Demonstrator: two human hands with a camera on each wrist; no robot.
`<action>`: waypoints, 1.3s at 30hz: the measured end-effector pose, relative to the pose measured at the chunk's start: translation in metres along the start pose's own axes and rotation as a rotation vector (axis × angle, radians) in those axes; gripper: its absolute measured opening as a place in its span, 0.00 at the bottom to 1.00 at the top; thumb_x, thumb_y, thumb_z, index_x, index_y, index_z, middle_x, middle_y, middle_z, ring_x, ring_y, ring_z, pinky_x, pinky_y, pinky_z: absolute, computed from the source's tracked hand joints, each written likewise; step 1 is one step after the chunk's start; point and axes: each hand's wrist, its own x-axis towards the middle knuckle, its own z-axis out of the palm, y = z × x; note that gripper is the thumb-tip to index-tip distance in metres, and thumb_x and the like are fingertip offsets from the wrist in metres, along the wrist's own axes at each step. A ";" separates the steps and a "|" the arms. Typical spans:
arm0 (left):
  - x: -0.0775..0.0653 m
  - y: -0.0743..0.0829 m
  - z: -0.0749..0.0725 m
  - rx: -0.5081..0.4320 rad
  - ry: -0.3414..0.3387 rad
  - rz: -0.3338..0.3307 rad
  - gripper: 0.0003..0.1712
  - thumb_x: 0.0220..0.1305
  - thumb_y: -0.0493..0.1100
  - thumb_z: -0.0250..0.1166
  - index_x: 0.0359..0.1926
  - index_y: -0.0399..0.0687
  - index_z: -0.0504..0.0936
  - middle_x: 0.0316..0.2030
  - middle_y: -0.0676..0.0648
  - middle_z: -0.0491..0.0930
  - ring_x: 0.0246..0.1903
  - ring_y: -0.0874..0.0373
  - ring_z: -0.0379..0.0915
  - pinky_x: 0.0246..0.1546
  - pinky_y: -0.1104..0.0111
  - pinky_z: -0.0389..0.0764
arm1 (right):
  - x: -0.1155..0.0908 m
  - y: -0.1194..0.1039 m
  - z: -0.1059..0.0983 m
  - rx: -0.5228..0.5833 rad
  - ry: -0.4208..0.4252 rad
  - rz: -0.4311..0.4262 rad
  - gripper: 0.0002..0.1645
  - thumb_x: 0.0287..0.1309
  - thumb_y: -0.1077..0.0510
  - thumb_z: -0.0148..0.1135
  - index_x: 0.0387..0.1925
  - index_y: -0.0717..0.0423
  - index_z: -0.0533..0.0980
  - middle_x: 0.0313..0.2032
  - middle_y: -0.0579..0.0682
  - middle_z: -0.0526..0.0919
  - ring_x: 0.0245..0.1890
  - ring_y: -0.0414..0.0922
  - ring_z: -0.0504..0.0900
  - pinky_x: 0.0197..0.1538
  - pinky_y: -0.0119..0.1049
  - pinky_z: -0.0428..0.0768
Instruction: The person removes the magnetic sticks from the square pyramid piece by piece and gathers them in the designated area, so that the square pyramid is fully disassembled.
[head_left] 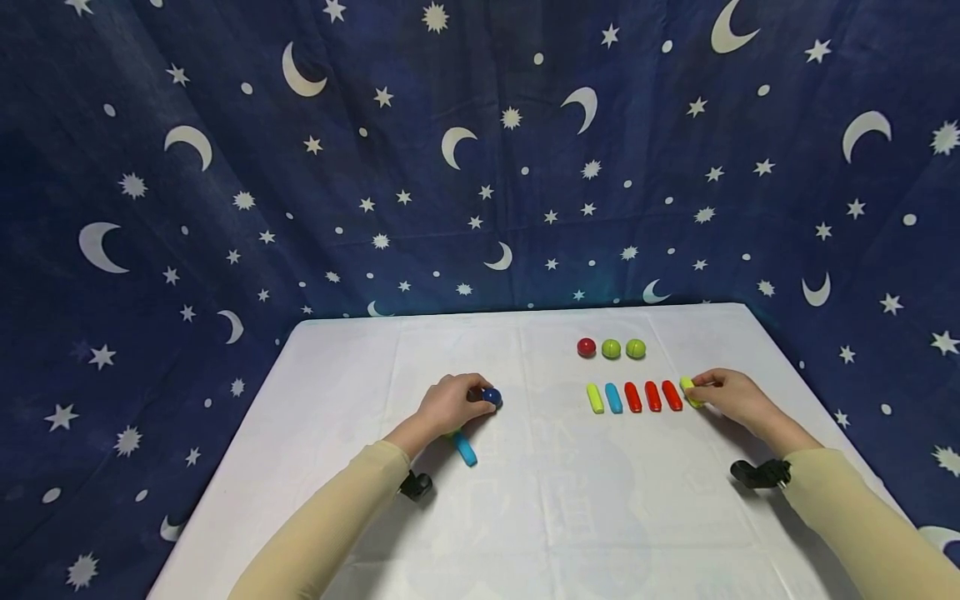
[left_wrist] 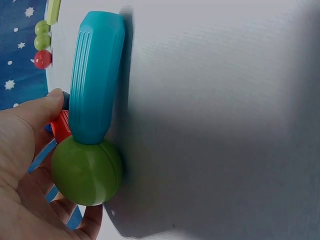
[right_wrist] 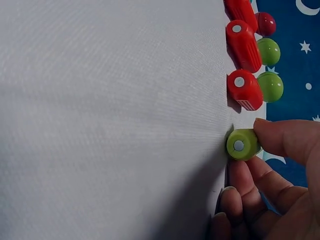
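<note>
My left hand (head_left: 450,403) pinches a dark blue ball (head_left: 492,397) between thumb and fingers. Just below that hand lies a blue rod (head_left: 465,448). In the left wrist view the rod's end meets a green ball (left_wrist: 86,170), and a red rod (left_wrist: 61,126) shows behind it, partly hidden; the fingers pass behind this ball. Over on the right, my right hand (head_left: 737,395) pinches a yellow-green rod (right_wrist: 242,145) by its sides. A pale round disc marks the end of that rod facing the right wrist camera.
Left of the right hand, a row holds another yellow-green rod (head_left: 595,398), a blue rod (head_left: 613,398) and three red rods (head_left: 652,397). Behind them sit a red ball (head_left: 587,347) and two green balls (head_left: 611,349). A starry curtain (head_left: 480,167) hangs beyond the white-covered table (head_left: 570,517).
</note>
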 end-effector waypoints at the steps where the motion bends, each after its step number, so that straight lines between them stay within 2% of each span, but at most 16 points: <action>1: 0.000 0.000 0.000 -0.002 0.000 -0.001 0.20 0.66 0.55 0.71 0.57 0.57 0.85 0.43 0.55 0.84 0.44 0.55 0.75 0.46 0.56 0.76 | 0.000 0.000 0.000 -0.002 0.002 -0.002 0.35 0.66 0.48 0.65 0.58 0.75 0.70 0.51 0.70 0.75 0.46 0.59 0.73 0.44 0.47 0.75; 12: 0.000 0.001 0.000 -0.001 0.005 -0.008 0.20 0.66 0.55 0.71 0.57 0.57 0.85 0.42 0.56 0.83 0.43 0.56 0.74 0.46 0.56 0.75 | 0.000 0.001 0.003 -0.013 0.011 -0.004 0.34 0.67 0.47 0.63 0.58 0.73 0.70 0.51 0.69 0.76 0.45 0.58 0.73 0.40 0.41 0.74; 24: -0.001 0.001 0.001 0.005 0.010 -0.011 0.20 0.66 0.55 0.71 0.56 0.58 0.85 0.42 0.56 0.83 0.42 0.56 0.73 0.45 0.57 0.75 | -0.003 0.000 0.001 -0.027 0.019 -0.018 0.33 0.70 0.46 0.60 0.57 0.74 0.71 0.47 0.67 0.78 0.43 0.57 0.75 0.39 0.42 0.75; 26: 0.000 0.000 0.001 0.007 0.009 -0.009 0.20 0.66 0.55 0.71 0.57 0.58 0.85 0.41 0.56 0.83 0.42 0.57 0.73 0.45 0.57 0.75 | -0.004 0.000 0.000 -0.045 0.042 -0.011 0.34 0.71 0.44 0.58 0.58 0.73 0.71 0.48 0.68 0.77 0.44 0.58 0.75 0.40 0.43 0.76; 28: 0.000 0.000 0.001 0.008 0.006 -0.006 0.21 0.66 0.55 0.71 0.58 0.58 0.85 0.41 0.56 0.83 0.42 0.57 0.74 0.45 0.57 0.75 | -0.006 -0.002 -0.001 -0.071 0.113 -0.021 0.34 0.73 0.44 0.56 0.58 0.73 0.71 0.49 0.69 0.76 0.44 0.60 0.75 0.40 0.46 0.77; 32: 0.001 0.000 0.000 0.007 -0.007 0.008 0.22 0.67 0.55 0.70 0.60 0.57 0.84 0.41 0.55 0.83 0.41 0.56 0.74 0.46 0.57 0.75 | -0.012 -0.019 -0.003 -0.101 0.326 -0.106 0.31 0.74 0.45 0.54 0.58 0.70 0.73 0.47 0.67 0.77 0.43 0.60 0.75 0.39 0.47 0.74; 34: 0.001 0.000 -0.001 0.003 -0.018 0.018 0.23 0.67 0.54 0.70 0.61 0.56 0.84 0.44 0.53 0.83 0.43 0.55 0.75 0.47 0.56 0.76 | -0.016 -0.035 -0.001 -0.089 0.389 -0.172 0.28 0.74 0.46 0.54 0.58 0.68 0.75 0.46 0.65 0.77 0.43 0.59 0.74 0.40 0.46 0.72; 36: 0.002 0.000 -0.001 -0.003 -0.031 0.032 0.24 0.67 0.53 0.70 0.62 0.56 0.83 0.48 0.52 0.84 0.46 0.54 0.75 0.51 0.54 0.75 | -0.020 -0.053 0.005 -0.069 0.405 -0.247 0.26 0.75 0.48 0.55 0.58 0.66 0.76 0.45 0.62 0.78 0.43 0.57 0.74 0.41 0.45 0.71; 39: 0.004 0.001 0.000 -0.023 -0.064 0.054 0.25 0.67 0.52 0.71 0.64 0.56 0.82 0.51 0.52 0.83 0.52 0.52 0.74 0.56 0.53 0.73 | -0.025 -0.081 0.022 -0.051 0.361 -0.361 0.22 0.74 0.51 0.57 0.58 0.64 0.77 0.45 0.60 0.80 0.45 0.55 0.75 0.44 0.46 0.73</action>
